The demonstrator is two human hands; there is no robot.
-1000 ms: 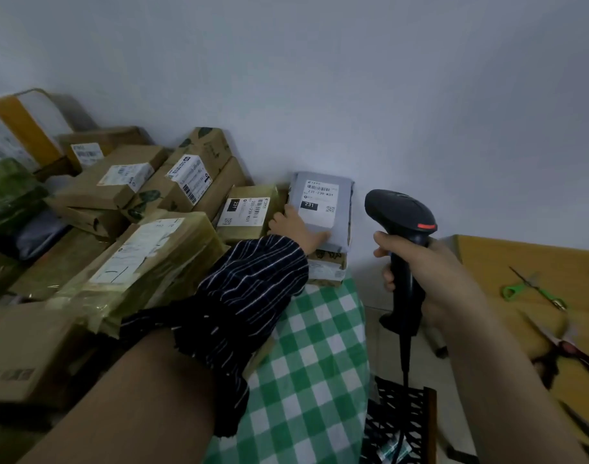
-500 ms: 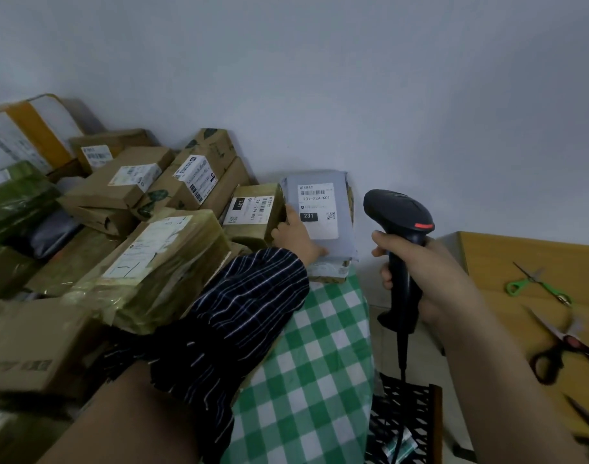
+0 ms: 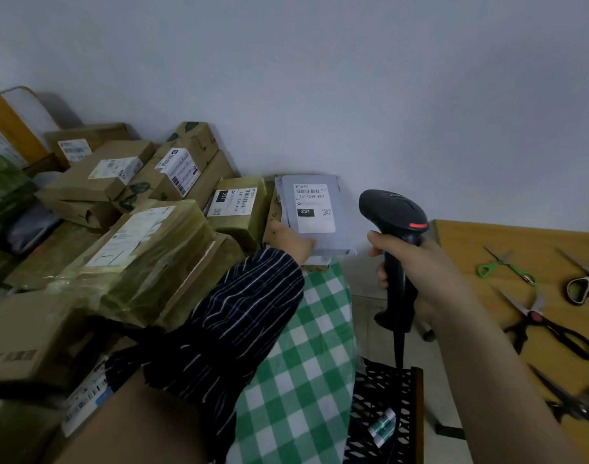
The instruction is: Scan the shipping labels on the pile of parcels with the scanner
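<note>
Against wall (image 3: 387,95), left hand (image 3: 291,237) grips grey parcel (image 3: 341,226) corner; right hand (image 3: 430,283) grips scanner (image 3: 392,212) just beside.

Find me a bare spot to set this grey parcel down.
Free: the green checked cloth right of the striped sleeve, below the grey parcel; the wooden table left of the green-handled scissors. Crowded: the parcel pile, and among the other scissors.

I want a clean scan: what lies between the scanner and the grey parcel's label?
Nothing: the head view shows a bare gap between scanner and label, wall behind. The left hand holds the parcel's corner, off that line.
</note>
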